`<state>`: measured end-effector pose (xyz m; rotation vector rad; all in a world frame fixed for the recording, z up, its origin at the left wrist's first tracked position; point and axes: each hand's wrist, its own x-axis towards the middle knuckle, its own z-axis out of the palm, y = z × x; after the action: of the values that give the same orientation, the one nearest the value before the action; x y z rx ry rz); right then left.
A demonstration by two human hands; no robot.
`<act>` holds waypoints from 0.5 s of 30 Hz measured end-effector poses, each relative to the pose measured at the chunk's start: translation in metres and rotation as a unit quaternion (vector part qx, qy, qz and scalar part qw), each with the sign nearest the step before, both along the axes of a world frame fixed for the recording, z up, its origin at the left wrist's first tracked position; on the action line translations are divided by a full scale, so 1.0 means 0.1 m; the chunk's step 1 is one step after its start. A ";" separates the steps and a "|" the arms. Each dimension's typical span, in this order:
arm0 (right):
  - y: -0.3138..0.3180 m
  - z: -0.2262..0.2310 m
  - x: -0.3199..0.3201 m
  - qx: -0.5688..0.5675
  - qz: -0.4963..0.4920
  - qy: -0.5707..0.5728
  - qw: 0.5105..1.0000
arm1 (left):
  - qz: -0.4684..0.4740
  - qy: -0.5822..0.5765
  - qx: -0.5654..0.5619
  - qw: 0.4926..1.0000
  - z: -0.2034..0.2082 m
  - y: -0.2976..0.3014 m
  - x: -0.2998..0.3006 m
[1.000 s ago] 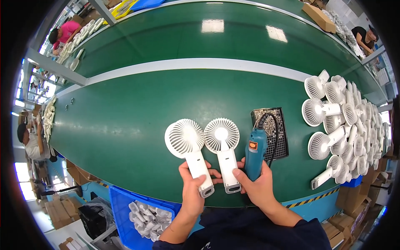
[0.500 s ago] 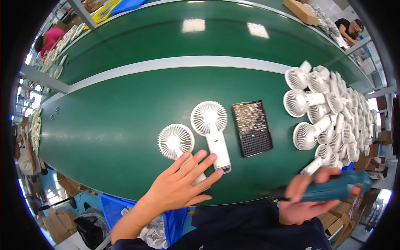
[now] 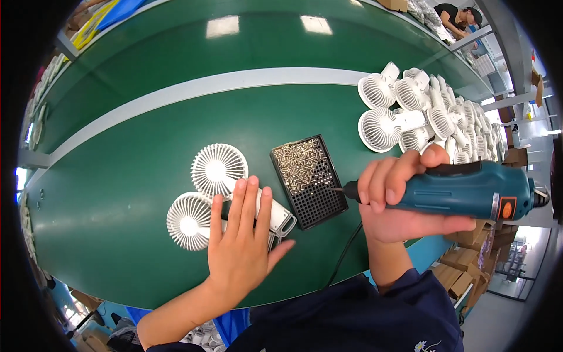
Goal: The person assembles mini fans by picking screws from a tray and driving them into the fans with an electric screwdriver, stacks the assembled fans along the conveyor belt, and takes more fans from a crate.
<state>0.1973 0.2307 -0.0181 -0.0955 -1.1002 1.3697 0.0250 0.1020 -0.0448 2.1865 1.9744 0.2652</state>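
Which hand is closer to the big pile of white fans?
Right. The right hand, holding the blue power tool, is just on the near side of the pile. The left hand lies over two other fans, farther left, past the black tray.

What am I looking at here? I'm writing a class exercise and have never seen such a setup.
No robot appears here: a person works bare-handed. The view comes from a wide fisheye camera worn on that person's head, looking down, so straight edges bend. On the green table lie two white handheld fans, a black tray of small metal pieces that look like screws, and, on the right, a pile of similar fans. The left hand lies over the two fans' handles. The right hand grips a blue-green power tool, probably an electric screwdriver; its thin tip points toward the tray, though contact is hard to tell.
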 end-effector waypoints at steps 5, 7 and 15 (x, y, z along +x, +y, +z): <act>0.06 -0.15 -0.04 -0.017 -0.001 -0.030 0.999 | -0.118 0.008 -0.051 0.992 0.19 0.10 -0.25; 0.09 -0.20 0.00 -0.013 -0.005 -0.045 0.999 | -0.103 0.021 -0.076 0.991 0.20 0.20 -0.32; 0.11 -0.20 -0.04 -0.005 -0.001 -0.151 0.989 | -0.084 0.048 -0.062 0.993 0.02 0.25 -0.31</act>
<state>0.1937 0.2416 -0.0377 -0.3208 -1.3427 1.3883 -0.0057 0.1267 -0.0424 2.3057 1.7862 0.0137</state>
